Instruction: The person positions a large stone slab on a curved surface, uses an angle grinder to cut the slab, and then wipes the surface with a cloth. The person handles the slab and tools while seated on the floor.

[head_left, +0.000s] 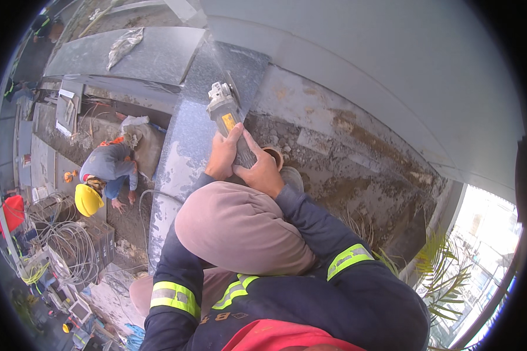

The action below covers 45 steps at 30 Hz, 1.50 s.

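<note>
Both my hands grip a yellow-and-grey angle grinder [227, 114] whose disc end rests on a dark speckled granite slab [184, 146]. My left hand [222, 157] wraps the grinder's body from the left. My right hand [260, 169] clamps the rear of the body from the right. My bent knee in tan trousers [237, 228] sits just below the hands, and my dark sleeves carry yellow reflective bands.
A small brown pot [273, 155] and a grey round lid [293, 177] lie on the rough mortar bed [345, 169] right of the slab. Below left, a person in a yellow helmet [88, 199] crouches by coiled cables [70, 243]. A grey wall [363, 64] runs behind.
</note>
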{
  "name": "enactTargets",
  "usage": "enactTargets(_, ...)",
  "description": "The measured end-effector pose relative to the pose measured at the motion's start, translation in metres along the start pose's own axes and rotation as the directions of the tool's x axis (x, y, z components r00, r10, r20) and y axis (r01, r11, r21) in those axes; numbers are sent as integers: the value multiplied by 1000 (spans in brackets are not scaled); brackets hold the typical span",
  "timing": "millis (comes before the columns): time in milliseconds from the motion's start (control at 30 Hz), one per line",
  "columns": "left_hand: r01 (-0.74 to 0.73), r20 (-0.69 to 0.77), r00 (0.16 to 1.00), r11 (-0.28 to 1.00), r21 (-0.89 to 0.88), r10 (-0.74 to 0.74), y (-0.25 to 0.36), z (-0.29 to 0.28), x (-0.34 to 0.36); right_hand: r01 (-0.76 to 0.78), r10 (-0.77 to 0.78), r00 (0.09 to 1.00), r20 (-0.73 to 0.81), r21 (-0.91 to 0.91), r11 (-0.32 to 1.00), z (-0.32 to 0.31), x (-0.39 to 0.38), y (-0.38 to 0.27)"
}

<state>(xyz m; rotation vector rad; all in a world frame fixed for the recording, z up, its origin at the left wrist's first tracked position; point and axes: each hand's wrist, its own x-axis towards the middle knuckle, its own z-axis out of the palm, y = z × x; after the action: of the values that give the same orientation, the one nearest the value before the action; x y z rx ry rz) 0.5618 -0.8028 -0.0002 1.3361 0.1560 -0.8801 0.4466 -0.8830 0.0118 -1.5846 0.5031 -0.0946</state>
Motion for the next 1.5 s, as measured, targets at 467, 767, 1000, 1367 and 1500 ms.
enactTargets(467, 14, 7, 1000, 1000, 3, -14, 0, -6, 14, 25, -26, 1000, 9, 82, 996, 3, 13, 5)
enactTargets(767, 15, 2, 1000, 1000, -6, -15, -3, 5, -9, 16, -16, 1000, -23, -30, 999, -3, -9, 3)
enactTargets(1000, 29, -25, 999, 999, 22, -29, -6, 0, -3, -13, 13, 1000, -3, -22, 1000, -3, -6, -1)
enactTargets(1367, 22, 8, 1000, 1000, 18, -22, -5, 1, -4, -10, 10, 1000, 9, 9, 1000, -3, -5, 2)
enactTargets(1500, 32, -7, 999, 999, 17, -31, -8, 5, -16, -17, 17, 1000, 5, 7, 1000, -7, -18, -1)
